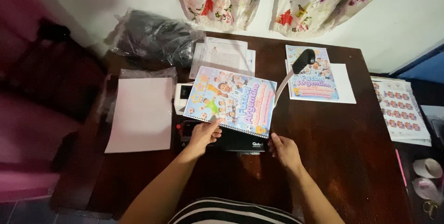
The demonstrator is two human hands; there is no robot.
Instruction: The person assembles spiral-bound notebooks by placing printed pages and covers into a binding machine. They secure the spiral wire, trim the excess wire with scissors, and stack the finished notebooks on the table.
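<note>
A colourful cartoon-covered booklet (231, 99) with a spiral edge lies tilted on top of a black binding machine (240, 141) in the middle of the dark wooden table (342, 141). My left hand (203, 134) pinches the booklet's near bound edge with thumb and fingers. Just right of the machine's front corner, my right hand (283, 149) rests on the table with fingers loosely curled, touching the machine's side and holding nothing. The machine's white lever with a black handle (303, 61) sticks up to the right of the booklet.
A pink sheet stack in plastic (141, 113) lies left. A dark bag in clear plastic (155, 36) and printed papers (224, 55) sit at the back. Another colourful cover on white paper (314, 78) lies right; sticker sheets (400, 110) and tape rolls (428, 177) are beyond the table's right edge.
</note>
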